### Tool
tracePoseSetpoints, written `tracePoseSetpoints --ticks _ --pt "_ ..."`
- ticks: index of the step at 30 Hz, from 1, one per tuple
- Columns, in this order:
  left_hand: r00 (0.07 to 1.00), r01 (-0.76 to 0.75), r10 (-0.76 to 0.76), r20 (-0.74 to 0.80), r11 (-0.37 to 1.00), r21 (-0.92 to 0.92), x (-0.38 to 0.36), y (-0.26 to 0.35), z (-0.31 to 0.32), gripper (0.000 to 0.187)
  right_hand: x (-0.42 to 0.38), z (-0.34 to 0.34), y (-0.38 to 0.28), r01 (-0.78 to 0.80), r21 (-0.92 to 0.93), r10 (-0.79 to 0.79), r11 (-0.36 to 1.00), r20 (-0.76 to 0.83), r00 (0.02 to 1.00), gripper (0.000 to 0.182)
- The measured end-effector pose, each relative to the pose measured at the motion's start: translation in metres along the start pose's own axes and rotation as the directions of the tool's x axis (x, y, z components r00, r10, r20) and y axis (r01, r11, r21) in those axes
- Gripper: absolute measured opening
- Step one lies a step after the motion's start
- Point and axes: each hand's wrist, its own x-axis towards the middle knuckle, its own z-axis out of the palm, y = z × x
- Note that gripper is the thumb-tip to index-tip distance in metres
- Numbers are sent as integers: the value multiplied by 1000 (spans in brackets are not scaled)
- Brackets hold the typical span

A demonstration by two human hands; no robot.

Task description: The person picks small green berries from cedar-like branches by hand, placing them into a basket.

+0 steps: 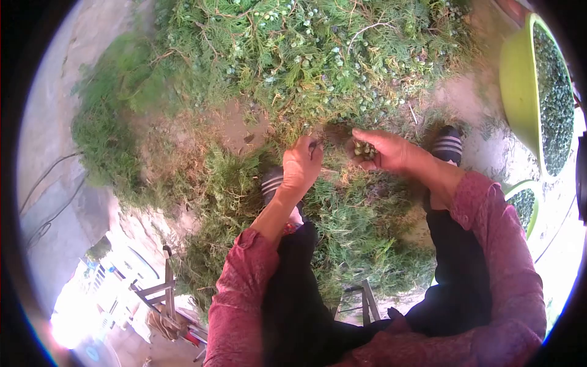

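Observation:
My right hand [389,151] is curled around a handful of small green seed cones [365,150], which show between the thumb and fingers. To its left, my left hand [301,164] is closed, its fingertips pressed together. Something dark and thin shows at those fingers, too small to make out. Both hands are apart, just over the near edge of a heap of cut evergreen branches [269,58] dotted with pale blue-green cones. More loose green sprigs [348,214] lie on the ground between my feet, below the hands.
A lime-green tub [520,85] full of small green cones stands tilted in view at the upper right. Below it is a second green container [533,223] with similar contents. My striped shoes [448,145] flank the sprigs. A wooden frame [160,287] and cables [52,177] are on the left.

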Motion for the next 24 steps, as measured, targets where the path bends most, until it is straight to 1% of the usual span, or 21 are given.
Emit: tracePoseSetpoints --ticks 1,2,3,4,5,6,7,8,9,11,12,14,15,17,18,20,24 --pt "1000 -2 2 2 1000 -1 -4 10 -6 16 1 1 -1 -10 78 9 997 4 1000 39" --pt "996 73 -67 61 993 -96 -7 22 -12 16 -3 7 -3 -5 74 8 997 -46 999 44" --pt "984 152 -130 126 971 -184 -11 29 -15 16 -2 7 -3 -4 74 8 997 -46 999 44" --pt "985 98 -52 167 956 -276 -14 29 -11 16 0 7 -3 -11 121 13 993 -21 1000 44" --pt "984 100 -54 169 956 -276 -19 33 -5 16 0 7 -1 -20 169 20 985 5 1000 44" --pt "979 62 32 202 895 -442 -22 37 3 17 0 7 0 -21 170 21 985 4 1000 44" --pt "968 33 122 218 804 -594 -23 40 7 19 0 9 1 -24 168 22 986 13 1000 42" --pt "969 34 120 216 804 -594 -21 38 4 19 0 10 1 -27 165 24 986 23 999 39" --pt "982 66 35 184 855 -514 -14 31 -2 21 1 6 3 -30 163 26 986 26 999 39" --pt "988 145 -120 94 929 -341 2 15 -14 27 2 -6 7 -3 -32 4 999 51 999 34" --pt "988 146 -121 94 930 -338 7 6 -16 27 2 -9 8 -2 -31 4 1000 54 999 34" --pt "989 136 -144 -45 980 -148 14 -6 -17 29 0 -8 7 -38 -12 39 999 85 996 30" --pt "989 135 -142 -45 980 -147 17 -9 -12 29 -1 -7 7 -37 -12 37 999 86 996 30" --pt "992 60 -61 -110 998 -10 26 -5 -2 27 -8 3 3 -11 -91 13 996 25 1000 30" --pt "992 61 -61 -110 998 -9 30 -6 0 27 -9 3 3 -11 -91 13 996 25 1000 30" --pt "992 108 -100 -81 988 109 38 -10 3 24 -11 3 2 -1 -129 3 992 19 1000 32" --pt "991 115 -106 -77 984 137 37 -9 1 22 -10 1 3 2 -151 0 989 13 1000 34"
